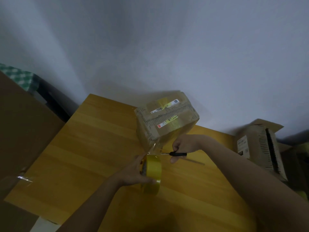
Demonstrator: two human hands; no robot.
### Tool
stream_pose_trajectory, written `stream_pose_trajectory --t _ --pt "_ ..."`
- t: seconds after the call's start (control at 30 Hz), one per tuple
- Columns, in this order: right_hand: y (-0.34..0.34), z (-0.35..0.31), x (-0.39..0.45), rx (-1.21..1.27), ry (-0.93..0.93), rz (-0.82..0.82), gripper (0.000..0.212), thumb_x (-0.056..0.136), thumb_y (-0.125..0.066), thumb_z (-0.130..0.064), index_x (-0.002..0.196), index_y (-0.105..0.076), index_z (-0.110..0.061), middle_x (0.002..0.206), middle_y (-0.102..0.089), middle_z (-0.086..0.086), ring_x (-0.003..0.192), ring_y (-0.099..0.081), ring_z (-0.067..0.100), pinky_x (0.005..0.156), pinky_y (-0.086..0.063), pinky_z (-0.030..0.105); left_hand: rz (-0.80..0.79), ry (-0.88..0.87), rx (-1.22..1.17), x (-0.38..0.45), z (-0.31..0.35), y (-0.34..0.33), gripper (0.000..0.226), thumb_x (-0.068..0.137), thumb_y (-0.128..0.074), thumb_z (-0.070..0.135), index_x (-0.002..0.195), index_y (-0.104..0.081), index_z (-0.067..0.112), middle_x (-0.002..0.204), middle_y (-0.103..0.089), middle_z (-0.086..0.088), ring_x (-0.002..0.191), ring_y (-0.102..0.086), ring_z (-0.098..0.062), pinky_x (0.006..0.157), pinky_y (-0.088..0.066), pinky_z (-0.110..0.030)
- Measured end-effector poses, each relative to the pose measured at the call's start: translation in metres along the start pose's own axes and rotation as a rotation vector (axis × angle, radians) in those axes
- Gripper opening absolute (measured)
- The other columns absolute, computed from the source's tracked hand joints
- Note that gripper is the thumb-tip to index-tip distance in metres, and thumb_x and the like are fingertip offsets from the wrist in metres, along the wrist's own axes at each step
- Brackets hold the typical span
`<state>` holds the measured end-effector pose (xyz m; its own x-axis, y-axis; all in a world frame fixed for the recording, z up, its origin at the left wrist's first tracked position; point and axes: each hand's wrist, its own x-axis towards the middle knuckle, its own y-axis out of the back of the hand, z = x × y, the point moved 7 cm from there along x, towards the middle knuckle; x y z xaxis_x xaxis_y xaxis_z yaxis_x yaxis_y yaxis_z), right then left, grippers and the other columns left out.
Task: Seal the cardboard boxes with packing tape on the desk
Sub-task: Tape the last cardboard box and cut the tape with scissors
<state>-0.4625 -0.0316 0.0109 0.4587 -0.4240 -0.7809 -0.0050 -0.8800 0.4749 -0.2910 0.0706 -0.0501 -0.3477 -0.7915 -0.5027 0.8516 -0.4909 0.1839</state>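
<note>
Our left hand (pixel 133 173) grips the tape roll (pixel 152 174); our right hand (pixel 184 145) grips scissors (pixel 175 154) just below the box (pixel 167 118).

Quick headcount from where I'm standing: two hands in play, the left hand (pixel 133 173) and the right hand (pixel 184 145). One yellow tape roll (pixel 153 171), one pair of black-handled scissors (pixel 175 154). Cardboard boxes, I count two proper ones: the taped box on the desk (pixel 165 118) and an open box off to the right (pixel 260 148). One wooden desk (pixel 83 148). One green checkered cloth (pixel 18 76) in the far corner.
</note>
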Motion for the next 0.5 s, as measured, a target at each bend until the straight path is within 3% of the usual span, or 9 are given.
stream_pose_trajectory --t 0.2,0.33,0.5 --pt "0.004 -0.005 -0.002 -0.077 0.074 0.077 0.049 0.07 -0.083 -0.048 0.066 -0.049 -0.013 0.061 -0.047 -0.002 0.057 -0.037 0.013 0.055 -0.03 0.025 -0.025 0.01 0.051 -0.004 -0.001 0.001 0.129 0.039 -0.087 0.065 0.146 -0.021 0.039 0.144 -0.027 0.006 0.134 -0.035 -0.015 0.096 -0.051 -0.032" --pt "0.006 -0.006 0.002 -0.125 0.083 0.138 0.052 0.068 -0.085 -0.047 0.066 -0.044 -0.015 0.066 -0.044 0.0 0.062 -0.036 0.016 0.056 -0.028 0.027 -0.044 0.045 0.081 -0.008 0.0 0.003 0.131 0.039 -0.086 0.065 0.148 -0.018 0.039 0.141 -0.027 0.007 0.132 -0.035 -0.015 0.099 -0.049 -0.033" --pt "0.007 -0.011 0.009 -0.189 0.076 0.197 0.057 0.071 -0.083 -0.048 0.06 -0.037 -0.015 0.057 -0.034 -0.002 0.054 -0.029 0.015 0.053 -0.024 0.028 -0.056 0.11 0.159 -0.011 0.003 0.011 0.135 0.048 -0.082 0.066 0.154 -0.007 0.029 0.144 -0.023 0.004 0.134 -0.033 -0.023 0.103 -0.044 -0.04"
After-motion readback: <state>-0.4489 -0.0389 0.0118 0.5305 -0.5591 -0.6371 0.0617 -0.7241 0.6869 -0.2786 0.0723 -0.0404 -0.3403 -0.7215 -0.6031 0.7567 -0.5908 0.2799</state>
